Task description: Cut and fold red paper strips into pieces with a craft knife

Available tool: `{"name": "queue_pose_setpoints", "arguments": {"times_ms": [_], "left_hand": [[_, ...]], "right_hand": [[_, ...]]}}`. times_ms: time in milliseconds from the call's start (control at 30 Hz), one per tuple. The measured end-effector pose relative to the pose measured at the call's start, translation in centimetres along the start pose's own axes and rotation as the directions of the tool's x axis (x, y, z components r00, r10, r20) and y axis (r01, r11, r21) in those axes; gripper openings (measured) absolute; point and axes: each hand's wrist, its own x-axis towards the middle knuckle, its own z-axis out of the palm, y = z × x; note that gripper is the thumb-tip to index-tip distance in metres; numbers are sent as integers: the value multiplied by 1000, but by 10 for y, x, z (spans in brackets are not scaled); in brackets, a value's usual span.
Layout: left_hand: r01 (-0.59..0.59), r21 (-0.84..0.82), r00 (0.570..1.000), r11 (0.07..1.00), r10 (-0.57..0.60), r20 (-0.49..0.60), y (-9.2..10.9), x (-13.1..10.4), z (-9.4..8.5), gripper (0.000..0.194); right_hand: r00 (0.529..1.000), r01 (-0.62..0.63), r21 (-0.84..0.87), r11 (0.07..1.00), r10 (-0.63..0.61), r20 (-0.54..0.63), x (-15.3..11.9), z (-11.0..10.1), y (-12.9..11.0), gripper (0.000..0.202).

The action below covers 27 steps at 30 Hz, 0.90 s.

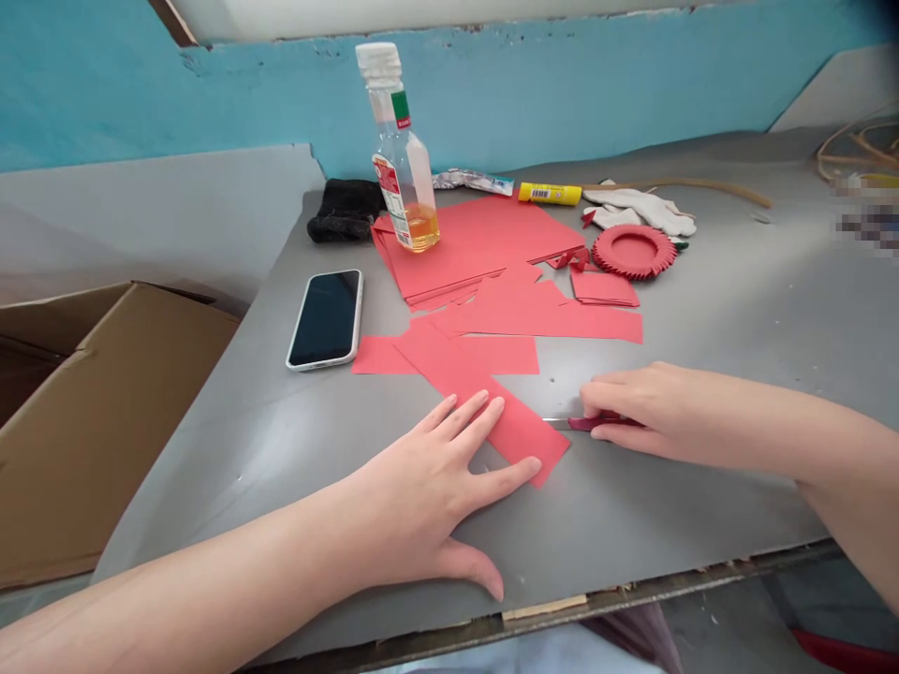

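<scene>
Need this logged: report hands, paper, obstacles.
Left hand open, touching red strip. Right hand gripping red-handled blade, tip at strip's edge. Other red paper under strip's far end.

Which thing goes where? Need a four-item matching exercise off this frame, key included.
Things:
1. Clear glass bottle with white cap
2. Black-screened, white-edged phone
3. Yellow cylindrical tube
4. Metal-bladed tool with dark red handle

Places:
A. Beside white fabric gloves
B. In the right hand
C. Standing on flat red paper sheets
D. Nearest the brown cardboard box

Pairs: 1-C; 2-D; 3-A; 4-B
</scene>
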Motion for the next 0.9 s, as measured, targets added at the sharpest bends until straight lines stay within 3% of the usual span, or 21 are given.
{"name": "queue_pose_setpoints", "arguments": {"times_ms": [100, 900], "left_hand": [[-1, -9, 1000, 1000, 1, -8, 0, 0, 1, 84], [-3, -26, 1000, 1000, 3, -25, 0, -1, 2, 83]], "right_hand": [[996, 30, -16, 999, -29, 88, 5, 2, 0, 20], [983, 10, -246, 969, -55, -176, 27, 22, -15, 29]]}}
